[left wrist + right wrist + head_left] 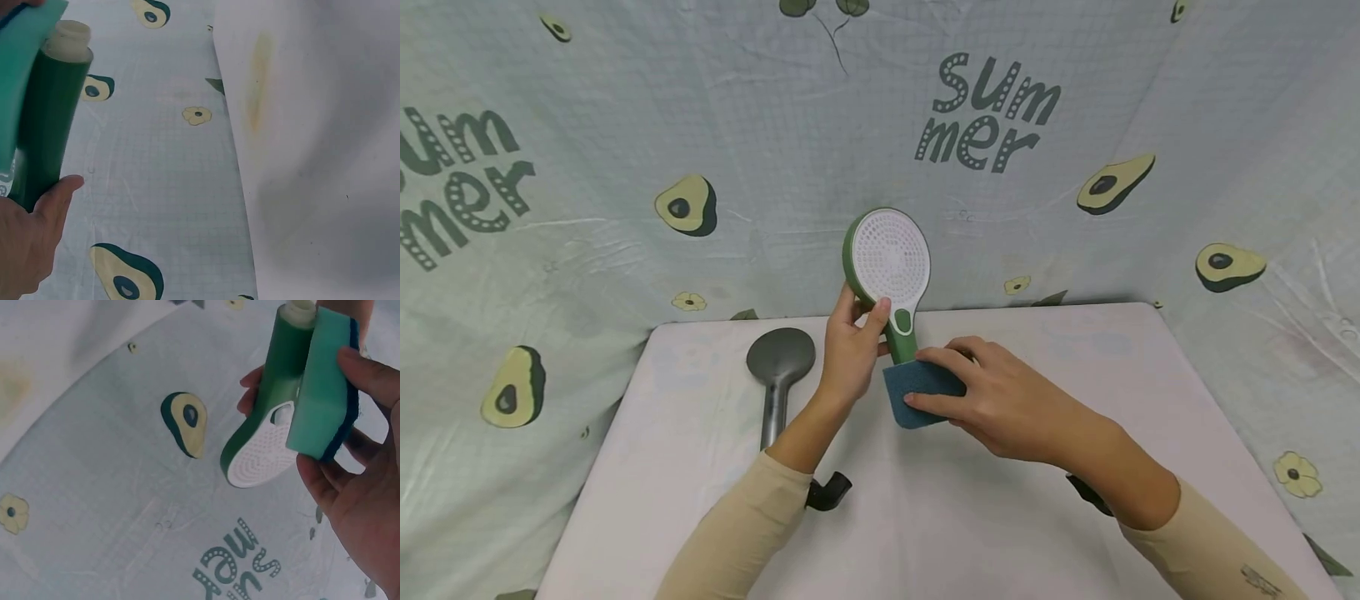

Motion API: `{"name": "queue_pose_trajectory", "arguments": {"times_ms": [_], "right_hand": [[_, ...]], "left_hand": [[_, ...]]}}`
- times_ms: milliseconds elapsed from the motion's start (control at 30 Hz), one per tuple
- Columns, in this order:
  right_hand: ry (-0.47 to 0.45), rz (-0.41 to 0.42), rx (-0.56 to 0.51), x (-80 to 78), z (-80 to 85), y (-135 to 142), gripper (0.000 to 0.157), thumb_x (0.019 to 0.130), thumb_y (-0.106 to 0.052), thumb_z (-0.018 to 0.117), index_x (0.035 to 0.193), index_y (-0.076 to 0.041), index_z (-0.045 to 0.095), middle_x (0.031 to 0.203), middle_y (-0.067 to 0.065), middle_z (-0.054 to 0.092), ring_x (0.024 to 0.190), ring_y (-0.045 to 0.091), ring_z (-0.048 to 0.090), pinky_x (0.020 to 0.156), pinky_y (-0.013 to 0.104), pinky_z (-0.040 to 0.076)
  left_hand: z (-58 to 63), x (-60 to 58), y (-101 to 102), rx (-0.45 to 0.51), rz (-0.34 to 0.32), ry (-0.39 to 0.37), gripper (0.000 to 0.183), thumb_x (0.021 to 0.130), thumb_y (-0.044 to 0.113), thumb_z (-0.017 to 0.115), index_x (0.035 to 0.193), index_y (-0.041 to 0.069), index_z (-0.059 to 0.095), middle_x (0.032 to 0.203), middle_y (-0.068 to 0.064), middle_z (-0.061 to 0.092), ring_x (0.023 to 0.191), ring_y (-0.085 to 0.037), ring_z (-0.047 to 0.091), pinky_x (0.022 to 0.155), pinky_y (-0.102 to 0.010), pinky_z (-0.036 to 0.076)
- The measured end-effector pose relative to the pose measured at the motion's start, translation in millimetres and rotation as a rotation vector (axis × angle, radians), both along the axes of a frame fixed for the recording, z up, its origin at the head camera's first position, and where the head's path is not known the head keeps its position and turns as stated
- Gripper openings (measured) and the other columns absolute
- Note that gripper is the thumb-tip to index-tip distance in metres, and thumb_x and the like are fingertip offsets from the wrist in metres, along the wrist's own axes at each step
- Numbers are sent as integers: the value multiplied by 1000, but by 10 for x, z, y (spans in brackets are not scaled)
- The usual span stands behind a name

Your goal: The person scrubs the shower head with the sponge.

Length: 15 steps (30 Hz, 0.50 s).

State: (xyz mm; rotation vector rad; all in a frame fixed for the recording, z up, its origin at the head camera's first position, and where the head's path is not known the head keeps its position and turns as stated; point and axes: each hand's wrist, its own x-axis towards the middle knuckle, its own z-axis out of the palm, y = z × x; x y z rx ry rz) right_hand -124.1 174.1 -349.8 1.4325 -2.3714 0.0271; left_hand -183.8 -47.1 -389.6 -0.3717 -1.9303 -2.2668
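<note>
My left hand grips a green shower head near its neck, with the white nozzle face turned toward me and the handle slanting down. In my right hand is a sponge, teal foam backed by a dark blue scouring layer, pinched between thumb and fingers. The sponge's foam side lies along the shower head's handle, covering its lower part in the head view. From the right wrist, the sponge overlaps the handle, whose pale threaded end sticks out past it.
A grey shower head lies on the white-covered table left of my left forearm, its handle partly hidden by the arm. A black curved piece shows beside that sleeve. Another dark object peeks out under my right forearm. Avocado-print cloth hangs behind.
</note>
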Motion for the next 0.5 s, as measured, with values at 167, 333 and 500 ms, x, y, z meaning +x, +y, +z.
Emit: {"name": "queue_pose_trajectory", "arguments": {"times_ms": [167,333,500], "right_hand": [[66,-53,-22,-95,-24,-40,56,85,-16,86,136,-33,68,145,14,55,118,38,57,98,51,56],[166,-102,-53,-189,-59,-43,57,86,-14,85,137,-31,68,146,17,54,120,40,57,97,52,56],[218,-92,-30,-182,-62,-93,58,84,-13,85,137,-30,68,148,17,54,121,42,56,99,52,55]], "left_hand": [[31,12,-8,72,5,-60,50,105,7,59,151,25,50,122,-16,59,92,-21,72,69,-36,65],[54,45,17,126,-14,-107,51,105,8,59,151,25,51,122,-15,59,91,-17,72,69,-32,64],[51,55,13,125,16,-102,50,105,11,61,151,28,52,126,-16,59,94,-16,72,70,-33,65]]}}
